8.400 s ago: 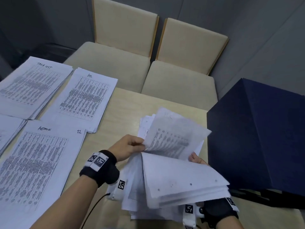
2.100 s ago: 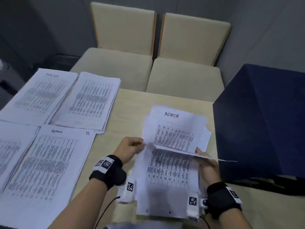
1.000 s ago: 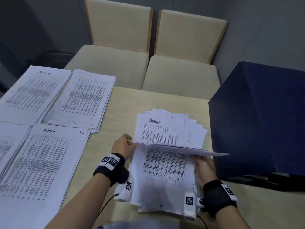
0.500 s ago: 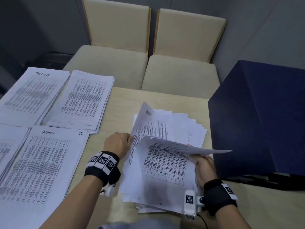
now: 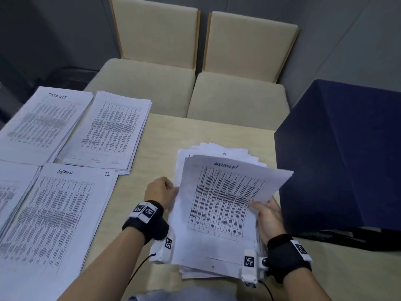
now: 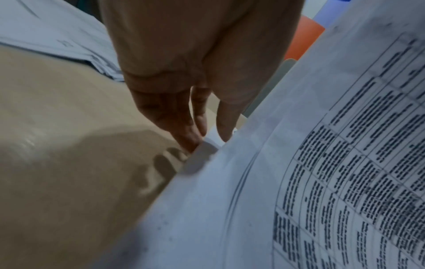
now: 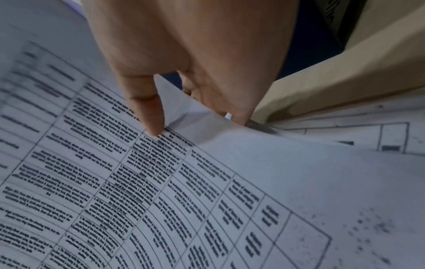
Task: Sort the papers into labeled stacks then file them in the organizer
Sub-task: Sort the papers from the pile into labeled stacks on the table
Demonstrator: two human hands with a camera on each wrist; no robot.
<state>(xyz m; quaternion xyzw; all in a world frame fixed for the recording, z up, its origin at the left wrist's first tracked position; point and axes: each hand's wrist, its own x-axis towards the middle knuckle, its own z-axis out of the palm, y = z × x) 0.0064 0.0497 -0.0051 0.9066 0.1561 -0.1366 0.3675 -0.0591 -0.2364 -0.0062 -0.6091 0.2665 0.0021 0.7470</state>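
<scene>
A loose pile of printed sheets (image 5: 219, 253) lies on the table in front of me. Its top sheet, hand-labelled ADMIN (image 5: 225, 192), is lifted and curls up toward me. My right hand (image 5: 258, 205) pinches that sheet's right edge, thumb (image 7: 152, 118) on the print and fingers underneath. My left hand (image 5: 173, 189) holds the pile's left edge, with fingertips (image 6: 193, 138) pinching the sheets' edge. Sorted stacks lie at the left: TASK LIST (image 5: 45, 127), an unlabelled-looking one (image 5: 110, 131) and ADMIN 12 (image 5: 58, 213). A dark blue organizer (image 5: 347, 159) stands at the right.
Another stack's edge (image 5: 10, 192) shows at the far left. Two beige chairs (image 5: 195, 88) stand behind the table's far edge. Bare tabletop (image 5: 152, 148) lies between the sorted stacks and the pile. A cable runs from each wrist.
The ADMIN sheet, lying flat on the far part of the pile a second ago, has been raised by my left hand and now faces me on top, held at both edges.
</scene>
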